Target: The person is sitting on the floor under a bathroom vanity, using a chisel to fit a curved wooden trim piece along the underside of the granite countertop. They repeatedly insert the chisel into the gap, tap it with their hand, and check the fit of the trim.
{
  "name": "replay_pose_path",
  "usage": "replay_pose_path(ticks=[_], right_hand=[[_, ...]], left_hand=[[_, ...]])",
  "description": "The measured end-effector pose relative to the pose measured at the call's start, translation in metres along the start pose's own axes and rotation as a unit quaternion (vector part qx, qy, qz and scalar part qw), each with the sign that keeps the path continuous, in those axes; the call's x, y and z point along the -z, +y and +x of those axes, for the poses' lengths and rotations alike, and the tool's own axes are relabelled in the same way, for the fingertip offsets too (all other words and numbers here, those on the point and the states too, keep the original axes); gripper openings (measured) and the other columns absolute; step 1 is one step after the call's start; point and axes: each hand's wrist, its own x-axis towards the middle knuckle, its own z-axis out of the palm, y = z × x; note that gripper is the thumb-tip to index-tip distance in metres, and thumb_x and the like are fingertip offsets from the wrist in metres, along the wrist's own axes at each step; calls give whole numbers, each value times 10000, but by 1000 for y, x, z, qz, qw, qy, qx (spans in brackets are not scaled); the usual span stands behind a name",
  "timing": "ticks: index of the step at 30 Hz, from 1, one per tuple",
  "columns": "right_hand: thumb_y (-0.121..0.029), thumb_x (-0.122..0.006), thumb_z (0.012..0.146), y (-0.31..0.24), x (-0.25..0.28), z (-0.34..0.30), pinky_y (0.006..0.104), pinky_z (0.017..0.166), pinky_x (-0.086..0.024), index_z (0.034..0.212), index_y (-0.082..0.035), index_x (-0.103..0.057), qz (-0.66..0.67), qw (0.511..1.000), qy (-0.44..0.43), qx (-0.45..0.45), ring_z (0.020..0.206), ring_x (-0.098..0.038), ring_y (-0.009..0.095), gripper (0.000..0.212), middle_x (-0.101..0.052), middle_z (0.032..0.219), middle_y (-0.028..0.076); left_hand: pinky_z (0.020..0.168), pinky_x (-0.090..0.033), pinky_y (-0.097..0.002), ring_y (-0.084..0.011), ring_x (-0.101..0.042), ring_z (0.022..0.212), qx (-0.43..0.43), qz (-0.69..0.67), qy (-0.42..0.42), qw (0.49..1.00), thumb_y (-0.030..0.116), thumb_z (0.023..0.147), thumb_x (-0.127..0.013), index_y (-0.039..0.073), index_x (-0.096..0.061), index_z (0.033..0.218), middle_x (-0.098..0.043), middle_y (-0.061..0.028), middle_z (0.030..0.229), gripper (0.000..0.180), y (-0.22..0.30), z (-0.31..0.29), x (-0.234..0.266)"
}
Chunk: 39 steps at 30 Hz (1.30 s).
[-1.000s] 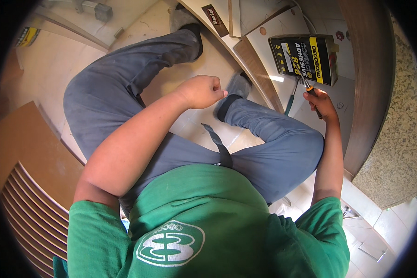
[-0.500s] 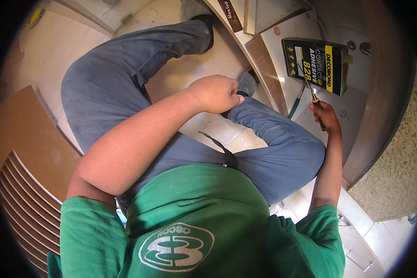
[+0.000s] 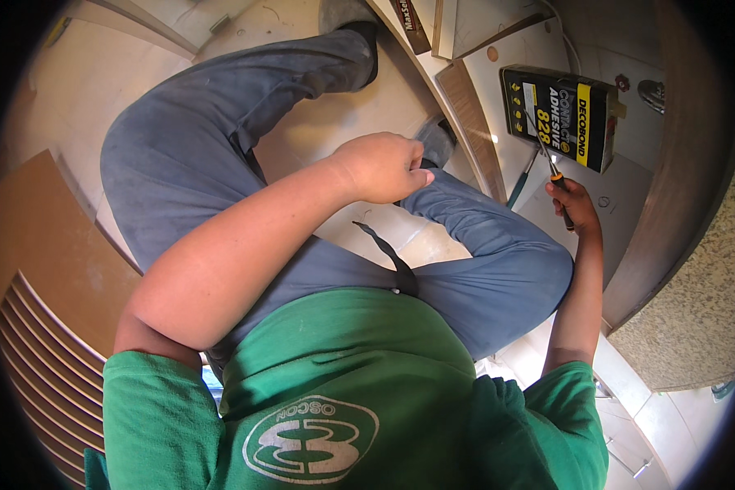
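My right hand (image 3: 576, 206) is wrapped round the black-and-orange handle of a slim hand tool (image 3: 558, 180). Its narrow metal end reaches over the front of a black-and-yellow rectangular adhesive can (image 3: 581, 122); whether it touches the can I cannot tell. A tool with a dark teal handle (image 3: 521, 184) lies just left of my right hand. My left hand (image 3: 384, 169) is closed, fingers curled and turned away, near my right lower leg. What it holds, if anything, is hidden.
My bent legs (image 3: 180, 155) frame the floor before me. A curved brown-edged panel (image 3: 472, 122) runs past my right foot. A slatted brown board (image 3: 53, 367) lies at left. A dark wooden panel (image 3: 674, 196) stands at right, beside a speckled slab (image 3: 686, 327).
The view has shifted slightly. Both hands keep nearly the same place and grip, and the can has not visibly moved.
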Motion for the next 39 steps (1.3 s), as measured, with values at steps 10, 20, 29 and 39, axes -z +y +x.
replay_pose_path(ticks=[10, 20, 29, 39], right_hand=[[-367, -790, 886, -10, 0, -1, 263, 525, -408, 933, -68, -664, -20, 1000, 6, 4, 533, -490, 81, 328, -534, 635, -24], [-389, -794, 881, -7, 0, 2, 266, 524, -414, 917, -72, -655, -26, 1000, 9, 5, 533, -492, 81, 348, -529, 625, -20], [-383, -765, 907, -2, 4, 3, 273, 507, -403, 894, -74, -640, -44, 999, -9, 18, 512, -483, 87, 333, -524, 609, -19], [-406, -778, 884, 2, 4, -3, 280, 508, -393, 856, -89, -619, -30, 999, -9, 18, 522, -478, 96, 356, -519, 615, -15]], left_hand=[[816, -512, -448, -373, -667, 910, -14, -2, 9, 1000, 421, 961, -631, 17, -673, 947, -706, -190, 935, 406, -2, 1, 5], [817, -517, -439, -363, -675, 915, -9, -5, 3, 1000, 416, 963, -638, 16, -680, 967, -712, -187, 941, 403, -4, 2, 6], [812, -522, -411, -329, -675, 894, 1, -27, 5, 1000, 416, 966, -654, 29, -687, 999, -712, -172, 942, 389, -11, 5, 5], [818, -527, -410, -334, -683, 904, 2, 6, 15, 1000, 428, 971, -642, 19, -695, 1034, -714, -186, 972, 417, -10, 8, 3]])
